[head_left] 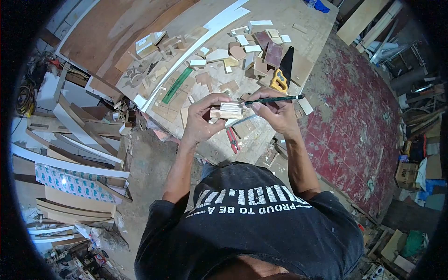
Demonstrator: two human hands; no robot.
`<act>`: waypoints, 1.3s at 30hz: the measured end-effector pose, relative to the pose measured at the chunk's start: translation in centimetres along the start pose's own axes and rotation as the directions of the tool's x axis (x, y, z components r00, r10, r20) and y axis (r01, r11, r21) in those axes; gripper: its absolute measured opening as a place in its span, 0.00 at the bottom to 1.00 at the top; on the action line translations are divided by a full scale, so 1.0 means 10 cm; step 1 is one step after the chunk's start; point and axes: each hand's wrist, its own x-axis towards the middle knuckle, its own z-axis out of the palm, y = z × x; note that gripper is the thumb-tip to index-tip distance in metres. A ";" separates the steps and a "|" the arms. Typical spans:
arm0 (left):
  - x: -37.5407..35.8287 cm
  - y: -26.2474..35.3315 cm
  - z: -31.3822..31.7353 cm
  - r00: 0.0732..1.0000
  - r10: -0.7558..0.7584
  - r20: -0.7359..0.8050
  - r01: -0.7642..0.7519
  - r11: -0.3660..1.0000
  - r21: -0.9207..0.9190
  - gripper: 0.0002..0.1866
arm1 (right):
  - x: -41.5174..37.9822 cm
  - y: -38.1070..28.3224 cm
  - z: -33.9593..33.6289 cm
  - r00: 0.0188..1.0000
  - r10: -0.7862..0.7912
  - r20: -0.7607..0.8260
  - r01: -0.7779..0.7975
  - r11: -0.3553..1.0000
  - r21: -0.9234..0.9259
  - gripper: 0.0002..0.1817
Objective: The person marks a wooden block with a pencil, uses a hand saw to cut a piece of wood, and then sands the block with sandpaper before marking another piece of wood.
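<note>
Near the table's front edge, my left hand (203, 119) grips a small pale wooden piece (227, 110) with ridges along its top, fingers behind and thumb in front. My right hand (279, 114) is closed round a dark pencil or pen (275, 99), whose tip meets the right end of the wooden piece. The pencil lies nearly level, its far end pointing right. Below the wooden piece, a red-handled tool (233, 140) rests on the table, partly hidden.
Wood offcuts (233, 51) are scattered over the worktable (305, 32). A yellow-handled saw (281, 80) lies behind my right hand, a green ruler (177, 86) behind my left. A long white curved strip (186, 54) crosses the table. Curved boards (74, 126) stand at the left.
</note>
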 end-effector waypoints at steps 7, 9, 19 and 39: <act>0.00 -0.02 -0.01 0.998 0.057 0.014 -0.057 0.998 -0.003 0.27 | 0.03 0.05 -0.01 0.996 -0.087 0.031 0.091 0.980 -0.176 0.08; 0.00 -0.03 -0.01 0.998 0.057 0.011 -0.057 0.998 0.017 0.27 | 0.04 0.03 -0.01 0.992 -0.122 0.041 0.128 0.966 -0.223 0.08; -0.01 -0.07 -0.03 0.999 0.051 -0.004 -0.050 0.998 0.023 0.28 | 0.02 -0.01 -0.01 0.991 -0.134 -0.009 0.131 0.976 -0.172 0.07; -0.18 -0.55 -0.26 0.986 0.063 -0.152 -0.044 0.991 0.124 0.27 | -0.31 0.72 0.09 0.910 0.390 -0.143 -0.396 0.918 -0.018 0.18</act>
